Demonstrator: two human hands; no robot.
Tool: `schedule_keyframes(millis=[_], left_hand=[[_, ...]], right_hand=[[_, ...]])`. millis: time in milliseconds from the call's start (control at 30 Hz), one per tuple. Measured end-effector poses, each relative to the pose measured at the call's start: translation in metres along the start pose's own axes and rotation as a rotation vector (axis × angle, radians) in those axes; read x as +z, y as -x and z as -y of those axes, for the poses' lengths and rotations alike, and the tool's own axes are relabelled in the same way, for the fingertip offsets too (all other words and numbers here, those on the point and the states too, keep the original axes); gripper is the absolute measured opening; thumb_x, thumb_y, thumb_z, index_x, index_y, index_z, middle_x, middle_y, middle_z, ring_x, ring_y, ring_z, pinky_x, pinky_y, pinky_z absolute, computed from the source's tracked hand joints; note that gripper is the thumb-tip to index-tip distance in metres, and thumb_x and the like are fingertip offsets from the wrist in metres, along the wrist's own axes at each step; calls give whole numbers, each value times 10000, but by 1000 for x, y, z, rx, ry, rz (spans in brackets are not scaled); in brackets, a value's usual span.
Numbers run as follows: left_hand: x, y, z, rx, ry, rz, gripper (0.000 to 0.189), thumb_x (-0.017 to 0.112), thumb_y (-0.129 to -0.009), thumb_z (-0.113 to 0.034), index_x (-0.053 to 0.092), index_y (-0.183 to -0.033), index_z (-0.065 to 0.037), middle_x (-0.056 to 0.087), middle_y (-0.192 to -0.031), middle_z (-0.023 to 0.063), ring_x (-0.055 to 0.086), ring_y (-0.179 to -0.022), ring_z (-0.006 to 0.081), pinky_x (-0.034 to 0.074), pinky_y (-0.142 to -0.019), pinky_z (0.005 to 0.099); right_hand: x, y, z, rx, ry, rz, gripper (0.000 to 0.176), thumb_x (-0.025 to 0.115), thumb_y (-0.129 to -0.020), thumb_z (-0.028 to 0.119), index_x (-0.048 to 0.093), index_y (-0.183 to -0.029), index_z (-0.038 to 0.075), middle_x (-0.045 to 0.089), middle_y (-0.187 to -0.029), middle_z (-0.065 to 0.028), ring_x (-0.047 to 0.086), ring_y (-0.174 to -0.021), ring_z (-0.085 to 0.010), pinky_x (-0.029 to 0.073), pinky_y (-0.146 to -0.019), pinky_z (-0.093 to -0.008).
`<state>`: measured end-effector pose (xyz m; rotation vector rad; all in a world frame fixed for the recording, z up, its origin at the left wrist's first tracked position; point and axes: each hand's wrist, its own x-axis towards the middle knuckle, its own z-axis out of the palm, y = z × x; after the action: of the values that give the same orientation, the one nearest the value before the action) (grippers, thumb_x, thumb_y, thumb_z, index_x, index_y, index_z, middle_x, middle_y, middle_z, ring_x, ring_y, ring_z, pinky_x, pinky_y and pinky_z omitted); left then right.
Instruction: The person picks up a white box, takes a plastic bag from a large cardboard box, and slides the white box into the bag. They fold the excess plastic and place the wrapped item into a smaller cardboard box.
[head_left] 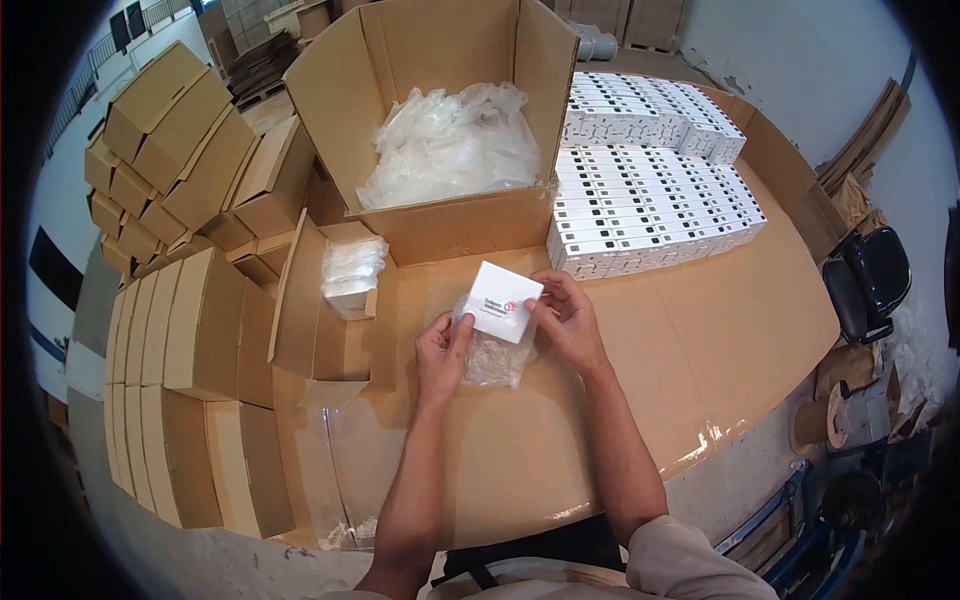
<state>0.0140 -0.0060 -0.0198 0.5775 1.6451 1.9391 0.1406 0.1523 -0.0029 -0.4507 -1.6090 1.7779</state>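
Note:
A small white box with printed text and a red mark is tilted above the cardboard-covered table. My left hand pinches its lower left corner together with a clear plastic bag, which hangs crumpled below the box. At the box's right edge, my right hand grips with thumb and fingers. Left of my hands, an open carton holds several plastic-wrapped white boxes.
Behind my hands stands a large carton of clear plastic bags. White boxes are stacked in rows at the back right. Brown cartons are piled on the left. A black chair stands at the far right.

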Motion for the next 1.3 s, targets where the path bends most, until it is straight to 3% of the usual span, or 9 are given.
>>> schedule_keyframes(millis=[167,267,500,600,1000,1300], left_hand=[[-6,-1,2,-41,3,-29,350,640,-1052,-296,696,-1187,21,723,-1041,38,627,-891,75,504,-793,248],[-10,-5,13,-48,77,-24,340,626,-1060,-281,695,-1187,27,725,-1029,44,624,-906,75,502,-798,251],[-3,-6,11,48,120,-102,312,625,-1057,-256,682,-1173,29,716,-1042,61,627,-930,99,509,-829,274],[-7,-7,10,29,-5,-138,275,640,-1051,-237,656,-1176,8,697,-1066,58,622,-968,101,497,-893,265],[-9,-9,17,76,89,-115,159,658,-1036,-165,653,-1099,-19,708,-978,31,624,-885,75,493,-787,237],[-8,-6,9,70,100,-117,154,635,-1053,-162,635,-1142,-36,709,-982,33,622,-891,72,505,-801,246]], right_hand=[[5,6,17,169,33,220,770,758,-898,-24,363,-1546,104,711,-1049,-114,678,-938,-138,551,-840,-290],[7,5,9,135,7,210,795,738,-900,-53,335,-1563,120,718,-1057,-122,687,-962,-141,559,-837,-291],[6,5,10,96,42,173,717,706,-912,-79,388,-1528,107,713,-1040,-100,682,-966,-129,557,-818,-271],[4,5,10,75,57,160,673,706,-914,-73,426,-1502,97,711,-1038,-94,682,-969,-131,555,-823,-273],[0,6,12,47,85,208,519,698,-929,-52,542,-1409,64,699,-1033,-75,677,-964,-125,547,-817,-271],[0,8,10,-8,125,219,411,695,-948,-33,602,-1342,38,701,-1037,-57,670,-925,-104,547,-815,-263]])
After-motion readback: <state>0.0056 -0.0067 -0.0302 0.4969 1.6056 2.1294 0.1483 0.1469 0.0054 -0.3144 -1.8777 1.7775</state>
